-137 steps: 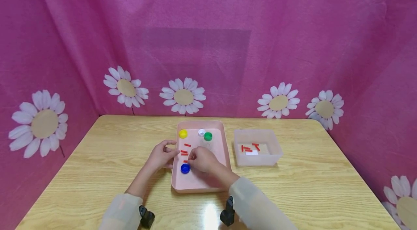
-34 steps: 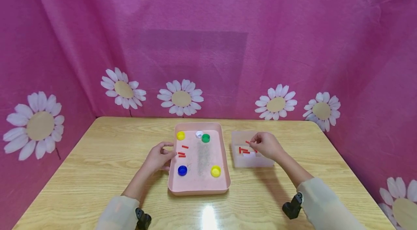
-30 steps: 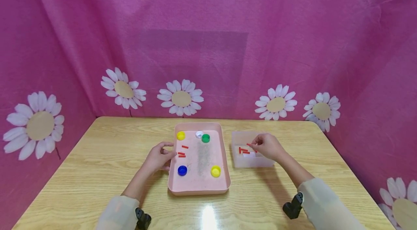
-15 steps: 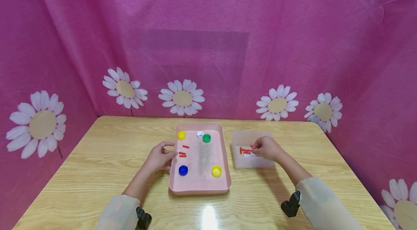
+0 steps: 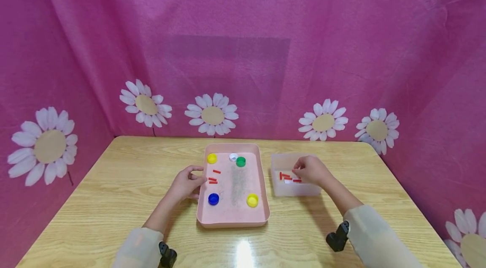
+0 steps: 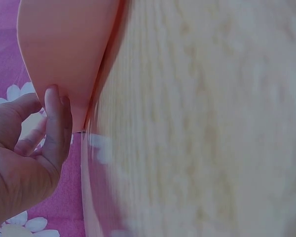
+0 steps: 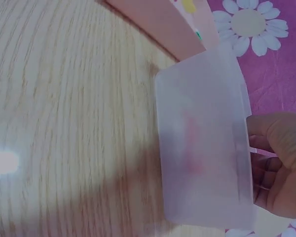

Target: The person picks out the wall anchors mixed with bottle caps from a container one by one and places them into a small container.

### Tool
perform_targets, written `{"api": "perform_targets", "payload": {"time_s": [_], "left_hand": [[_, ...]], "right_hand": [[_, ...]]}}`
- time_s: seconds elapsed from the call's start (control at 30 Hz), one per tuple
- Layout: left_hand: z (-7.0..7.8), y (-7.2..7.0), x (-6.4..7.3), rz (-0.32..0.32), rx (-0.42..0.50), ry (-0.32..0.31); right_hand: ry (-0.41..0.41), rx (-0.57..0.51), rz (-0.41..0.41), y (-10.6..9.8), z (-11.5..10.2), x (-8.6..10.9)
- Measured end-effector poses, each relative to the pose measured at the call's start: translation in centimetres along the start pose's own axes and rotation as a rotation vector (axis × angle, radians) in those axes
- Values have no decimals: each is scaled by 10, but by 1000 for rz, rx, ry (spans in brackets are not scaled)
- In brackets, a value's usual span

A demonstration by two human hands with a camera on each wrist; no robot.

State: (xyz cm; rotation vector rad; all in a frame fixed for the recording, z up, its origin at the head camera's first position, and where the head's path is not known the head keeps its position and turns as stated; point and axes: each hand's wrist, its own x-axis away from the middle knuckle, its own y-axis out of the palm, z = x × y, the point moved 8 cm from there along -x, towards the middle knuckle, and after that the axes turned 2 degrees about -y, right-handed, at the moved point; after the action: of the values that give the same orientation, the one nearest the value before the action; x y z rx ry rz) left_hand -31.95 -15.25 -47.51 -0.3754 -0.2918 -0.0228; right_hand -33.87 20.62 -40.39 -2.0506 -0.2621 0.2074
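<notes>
My left hand (image 5: 186, 183) grips the left wall of a pink tray (image 5: 233, 222), thumb at the rim and fingers along the outside. In the left wrist view, fingertips (image 6: 53, 96) lie against the tray's outer wall. My right hand (image 5: 312, 171) reaches over the rim of a translucent box (image 5: 296, 191), fingers bent and tips down among small red sticks (image 5: 297, 180). A red end shows right at its fingertips; I cannot tell whether it is held. In the right wrist view the frosted box wall hides those fingertips. Three red sticks (image 5: 216, 171) lie in the tray's left half.
Inside the tray sit bottle caps: yellow (image 5: 211, 158), white (image 5: 233, 157) and green (image 5: 241, 161) at the back, blue (image 5: 213, 199) and another yellow cap (image 5: 252, 200) in front. A white slip (image 5: 289, 182) lies in the box. A pink cloth (image 5: 235, 61) hangs behind the table.
My right hand has gone from the tray's blue cap to the box with a red stick, dipped into it and risen slightly. A stick now lies nearer the box's front. Left hand unmoved.
</notes>
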Motion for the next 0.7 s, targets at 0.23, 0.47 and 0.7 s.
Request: {"api": "perform_targets", "payload": {"time_s": [0.23, 0.47, 0.7], "left_hand": [[2, 0, 2, -2, -3, -1], [2, 0, 3, -3, -12, 2], [2, 0, 2, 1, -8, 4]], "right_hand": [[-4, -77, 49, -7, -15, -5], [-2, -151, 90, -1, -34, -12], [-39, -191, 98, 9, -61, -19]]}}
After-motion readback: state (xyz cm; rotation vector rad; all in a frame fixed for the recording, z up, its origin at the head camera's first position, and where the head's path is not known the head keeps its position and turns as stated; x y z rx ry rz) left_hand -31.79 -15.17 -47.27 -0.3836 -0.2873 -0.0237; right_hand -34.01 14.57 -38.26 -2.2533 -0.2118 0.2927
